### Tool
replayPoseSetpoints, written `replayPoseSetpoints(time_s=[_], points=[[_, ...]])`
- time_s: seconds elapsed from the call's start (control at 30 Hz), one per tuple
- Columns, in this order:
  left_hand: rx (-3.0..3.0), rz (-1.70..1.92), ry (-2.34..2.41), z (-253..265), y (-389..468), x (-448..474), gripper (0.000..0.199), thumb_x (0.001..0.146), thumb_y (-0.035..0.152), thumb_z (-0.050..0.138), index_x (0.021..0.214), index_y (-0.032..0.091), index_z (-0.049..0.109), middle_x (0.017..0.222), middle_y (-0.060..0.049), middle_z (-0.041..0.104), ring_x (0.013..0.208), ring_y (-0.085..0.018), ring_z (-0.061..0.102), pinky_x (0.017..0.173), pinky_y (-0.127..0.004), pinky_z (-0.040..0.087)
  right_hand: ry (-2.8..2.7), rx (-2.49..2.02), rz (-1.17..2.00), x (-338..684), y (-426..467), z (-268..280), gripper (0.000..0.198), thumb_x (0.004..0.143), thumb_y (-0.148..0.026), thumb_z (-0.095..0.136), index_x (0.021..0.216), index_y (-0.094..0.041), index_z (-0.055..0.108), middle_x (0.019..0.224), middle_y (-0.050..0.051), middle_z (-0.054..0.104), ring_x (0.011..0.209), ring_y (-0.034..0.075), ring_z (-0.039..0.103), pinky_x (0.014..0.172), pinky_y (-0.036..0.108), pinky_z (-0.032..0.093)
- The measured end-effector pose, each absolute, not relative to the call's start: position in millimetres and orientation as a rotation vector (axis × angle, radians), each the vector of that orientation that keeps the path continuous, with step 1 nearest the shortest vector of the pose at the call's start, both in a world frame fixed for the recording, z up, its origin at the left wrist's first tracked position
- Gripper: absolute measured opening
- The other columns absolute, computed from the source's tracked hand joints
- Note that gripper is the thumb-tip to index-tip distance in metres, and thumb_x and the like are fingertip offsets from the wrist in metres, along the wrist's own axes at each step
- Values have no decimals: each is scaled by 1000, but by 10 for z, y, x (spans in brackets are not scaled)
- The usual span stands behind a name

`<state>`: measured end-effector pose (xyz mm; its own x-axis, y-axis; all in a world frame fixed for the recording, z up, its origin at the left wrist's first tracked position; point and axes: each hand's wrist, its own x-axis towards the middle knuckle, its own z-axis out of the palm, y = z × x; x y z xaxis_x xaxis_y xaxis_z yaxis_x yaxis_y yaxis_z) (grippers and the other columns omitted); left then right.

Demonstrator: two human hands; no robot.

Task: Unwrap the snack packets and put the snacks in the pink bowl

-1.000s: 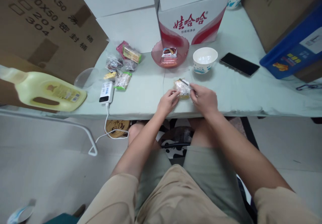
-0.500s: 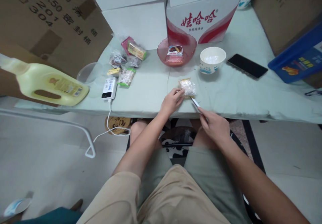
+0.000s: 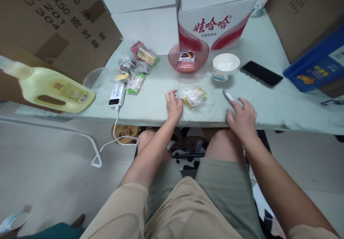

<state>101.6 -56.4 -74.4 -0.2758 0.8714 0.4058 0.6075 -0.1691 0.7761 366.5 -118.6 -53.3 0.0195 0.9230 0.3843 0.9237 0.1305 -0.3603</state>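
Right hand (image 3: 243,119) at the slim tool (image 3: 228,95)!

Gripped or merely touched? Can't tell. Left hand (image 3: 175,105), fingers apart, sits beside the clear packet (image 3: 194,96) on the tablecloth (image 3: 150,106). It looks full, apparently unemptied; any slit's too blurred to call. Pink bowl (image 3: 202,58) stands beyond.

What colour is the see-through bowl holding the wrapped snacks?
The bowl is pinkish red, seen best in the head view.

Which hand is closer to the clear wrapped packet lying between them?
Left. The left hand is close beside the packet, at its left side; the right hand is farther off, to its right and nearer the table's front edge.
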Motion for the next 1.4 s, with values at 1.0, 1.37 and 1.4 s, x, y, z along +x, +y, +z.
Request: replayPoseSetpoints(time_s=[1.0,1.37,1.4], points=[[1387,1486,1695,-670,-613,993,26,89,33,55,111,21,49,117,-11,60,100,-17,62,77,-27,52,-1454,-1521,454,3037,-639,-682,46,80,-47,52,115,-18,56,84,7,68,70,22,61,71,35,50],[932,1674,1713,-667,-529,997,37,86,17,48,120,24,37,125,-10,49,83,-11,65,72,-25,54,-1325,-1510,424,3054,-550,-786,55,82,-36,47,131,-12,38,93,8,57,68,18,56,73,36,50],[885,1704,1707,-665,-528,997,39,86,17,46,122,25,36,129,-11,45,89,-12,64,72,-25,55,-1309,-1489,418,3058,-552,-793,58,82,-36,46,134,-13,35,98,10,55,70,18,57,73,36,50]])
